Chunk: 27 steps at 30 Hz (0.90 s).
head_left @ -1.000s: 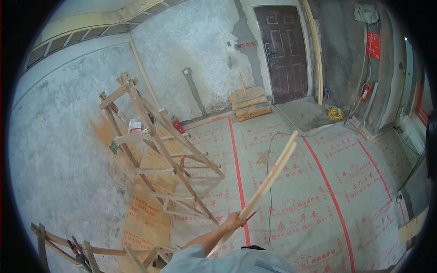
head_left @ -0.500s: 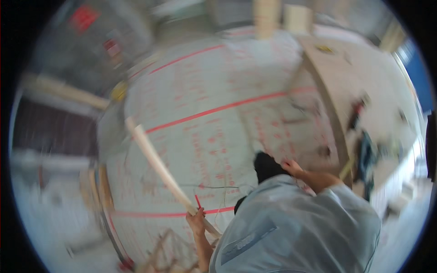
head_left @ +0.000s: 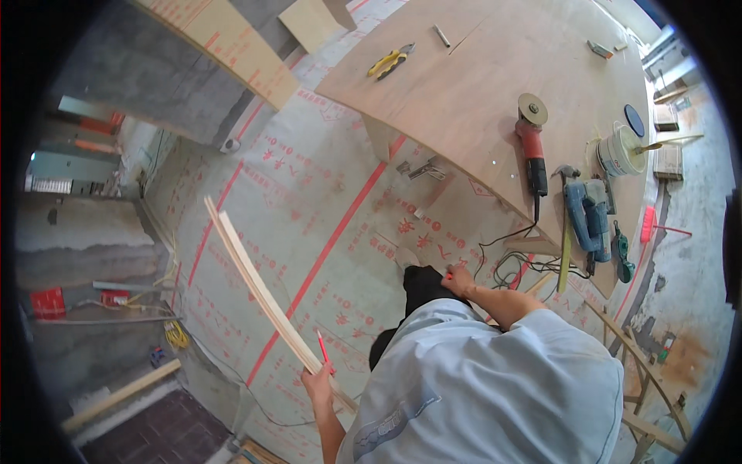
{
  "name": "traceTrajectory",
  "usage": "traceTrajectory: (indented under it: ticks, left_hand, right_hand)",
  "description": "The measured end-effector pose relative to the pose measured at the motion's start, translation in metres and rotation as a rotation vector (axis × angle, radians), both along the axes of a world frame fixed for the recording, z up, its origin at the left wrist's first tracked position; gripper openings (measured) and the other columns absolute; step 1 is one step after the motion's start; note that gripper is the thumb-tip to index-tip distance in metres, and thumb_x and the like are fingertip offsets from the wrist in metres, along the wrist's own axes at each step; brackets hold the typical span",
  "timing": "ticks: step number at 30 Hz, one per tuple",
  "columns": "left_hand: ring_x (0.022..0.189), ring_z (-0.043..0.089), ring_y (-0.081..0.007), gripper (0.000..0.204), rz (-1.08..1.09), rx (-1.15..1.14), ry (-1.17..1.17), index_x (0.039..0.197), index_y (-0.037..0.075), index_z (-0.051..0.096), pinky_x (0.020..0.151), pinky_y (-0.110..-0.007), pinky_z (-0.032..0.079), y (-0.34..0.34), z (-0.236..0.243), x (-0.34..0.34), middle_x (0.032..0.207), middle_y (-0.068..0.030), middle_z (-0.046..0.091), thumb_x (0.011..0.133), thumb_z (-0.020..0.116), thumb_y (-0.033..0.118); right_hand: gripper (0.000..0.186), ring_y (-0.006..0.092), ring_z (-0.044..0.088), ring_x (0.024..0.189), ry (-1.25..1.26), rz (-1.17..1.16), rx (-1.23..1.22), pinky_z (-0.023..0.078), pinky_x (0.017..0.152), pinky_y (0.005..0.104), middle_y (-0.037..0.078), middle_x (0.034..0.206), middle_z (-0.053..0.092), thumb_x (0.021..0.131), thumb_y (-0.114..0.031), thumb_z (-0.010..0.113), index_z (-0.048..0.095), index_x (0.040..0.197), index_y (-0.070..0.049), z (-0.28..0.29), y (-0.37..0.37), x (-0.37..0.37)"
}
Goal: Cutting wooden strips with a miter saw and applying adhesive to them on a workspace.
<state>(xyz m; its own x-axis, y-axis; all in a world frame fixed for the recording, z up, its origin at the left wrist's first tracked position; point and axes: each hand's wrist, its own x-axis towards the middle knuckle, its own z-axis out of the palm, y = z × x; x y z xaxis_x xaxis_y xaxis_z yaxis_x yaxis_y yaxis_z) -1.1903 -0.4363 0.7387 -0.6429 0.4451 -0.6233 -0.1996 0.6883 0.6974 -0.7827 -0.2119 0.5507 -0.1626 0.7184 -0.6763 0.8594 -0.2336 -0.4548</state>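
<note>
Two long pale wooden strips (head_left: 267, 298) are gripped side by side in my left hand (head_left: 318, 386), their far ends pointing up and left over the covered floor. A red pencil (head_left: 323, 352) sticks up from the same hand. My right hand (head_left: 459, 281) hangs beside my dark trouser leg with its fingers curled. A bit of red shows at its fingertips, but I cannot make out what it holds, if anything. Nearest to that hand is the wooden worktable (head_left: 433, 100), standing apart from it at the right.
On the table lie an angle grinder (head_left: 532, 147), a blue power tool (head_left: 589, 216), yellow-handled pliers (head_left: 392, 62), a hammer (head_left: 566, 205) and a white bucket (head_left: 621, 152). Black cables (head_left: 510, 271) loop by its near edge. Wooden trestles (head_left: 645, 371) stand at lower right; a board (head_left: 224, 46) stands far left.
My view has swung to the right, bringing the table and its tools further in. The wooden strips and pencil stay in my left hand; my right hand stays by my leg.
</note>
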Motion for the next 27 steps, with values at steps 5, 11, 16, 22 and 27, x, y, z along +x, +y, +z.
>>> traceTrajectory:
  ticks: [5,11,16,22,27]
  left_hand:
    - [0.064,0.064,-0.0145,0.019,-0.258,0.076,0.013,0.096,-0.001,0.063,0.061,-0.029,0.053,0.135,0.023,-0.053,0.080,-0.0048,0.066,0.085,0.078,0.001]
    - [0.066,0.066,-0.0133,0.016,-0.473,0.108,-0.101,0.094,0.001,0.065,0.062,-0.028,0.053,0.259,0.013,-0.103,0.080,-0.0042,0.067,0.086,0.078,0.002]
    - [0.067,0.066,-0.0126,0.014,-0.642,0.193,-0.119,0.094,0.002,0.065,0.062,-0.027,0.053,0.350,-0.010,-0.161,0.081,-0.0039,0.069,0.087,0.077,0.003]
    - [0.066,0.066,-0.0127,0.013,-0.718,0.242,-0.184,0.093,0.002,0.065,0.062,-0.027,0.053,0.449,-0.007,-0.238,0.080,-0.0042,0.069,0.087,0.077,0.003]
    - [0.066,0.066,-0.0132,0.015,-0.808,0.248,-0.234,0.093,0.002,0.065,0.062,-0.027,0.053,0.547,0.008,-0.248,0.080,-0.0047,0.069,0.086,0.078,0.004]
  right_hand:
    - [0.045,0.0350,0.071,0.098,0.056,-0.479,-0.086,0.055,0.088,0.0420,0.023,0.103,0.074,0.076,-0.037,0.072,0.073,0.102,-0.001,-0.024,0.016,-0.006]
    - [0.042,0.0224,0.067,0.078,0.240,-0.614,-0.372,0.054,0.069,0.0356,0.013,0.095,0.073,0.081,-0.034,0.074,0.073,0.107,-0.001,-0.023,0.040,-0.027]
    - [0.062,0.0373,0.069,0.103,-0.098,-0.462,-0.149,0.054,0.094,0.0450,0.024,0.114,0.071,0.085,-0.045,0.077,0.067,0.123,0.003,0.024,0.102,-0.090]
    - [0.054,0.0396,0.056,0.123,0.108,-0.336,0.716,0.046,0.105,0.0472,0.021,0.130,0.060,0.093,-0.036,0.071,0.056,0.134,-0.006,0.123,0.288,-0.197]
    - [0.073,0.0365,0.051,0.130,-0.041,-0.675,0.864,0.043,0.107,0.0476,0.018,0.136,0.056,0.087,-0.042,0.076,0.047,0.145,-0.008,0.140,0.508,-0.256]
